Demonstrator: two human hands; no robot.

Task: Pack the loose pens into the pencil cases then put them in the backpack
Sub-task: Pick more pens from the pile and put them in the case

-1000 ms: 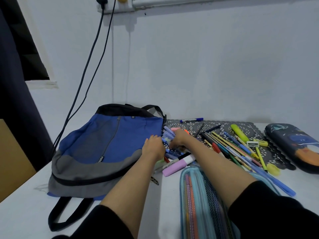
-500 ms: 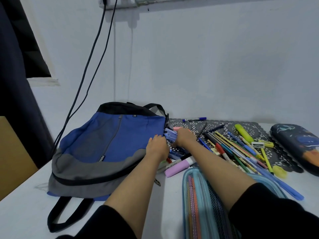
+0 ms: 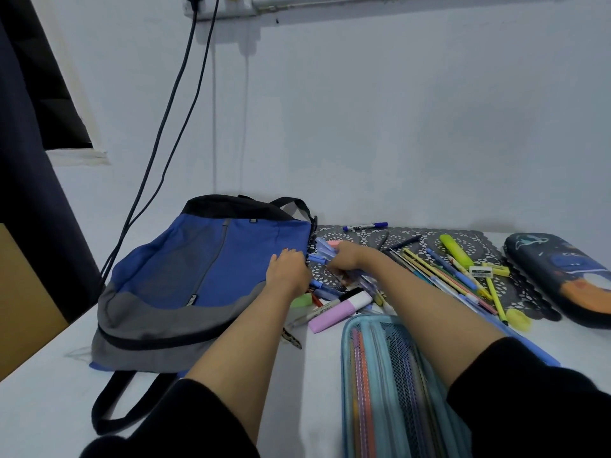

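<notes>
A blue and grey backpack [image 3: 185,279] lies flat on the white table. Right of it loose pens and pencils [image 3: 439,272] are strewn over a dark lace mat [image 3: 515,292]. My right hand [image 3: 344,259] grips a bunch of blue pens [image 3: 322,249] at the mat's left end. My left hand [image 3: 287,271] sits beside it at the backpack's right edge, fingers on the same bunch. An open light-blue mesh pencil case [image 3: 383,385] with pens inside lies in front, under my right forearm. A dark printed pencil case [image 3: 562,276] lies at far right.
A pink highlighter [image 3: 340,310], a green eraser [image 3: 302,300] and a white marker lie below my hands. A blue marker [image 3: 363,226] lies at the mat's far edge. Two black cables [image 3: 158,133] hang down the wall behind the backpack. A dark curtain [image 3: 29,180] stands at left.
Both hands stay at the bunch of blue pens by the backpack's edge, shifted slightly away from me. The view has tilted up a little.
</notes>
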